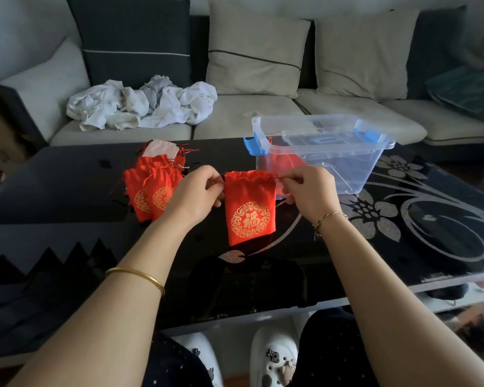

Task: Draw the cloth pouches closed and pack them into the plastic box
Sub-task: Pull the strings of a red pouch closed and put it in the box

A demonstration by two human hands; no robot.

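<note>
- The left hand (pixel 196 191) hides the near right side of the pile of pouches (pixel 148 188).
- The drawstring (pixel 279 178) pinched by it and the right hand (pixel 308 191) is mostly hidden in the fingers.
- Red cloth (pixel 287 160) in the plastic box (pixel 355 174) is blurred; count unclear.

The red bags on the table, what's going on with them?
A person is pulling one shut. The left hand and right hand each pinch a cord at the top of one red pouch, whose mouth is already gathered. More pouches lie in a pile to its left on the table. The plastic box stands just behind, with something red, likely a pouch, inside it.
</note>
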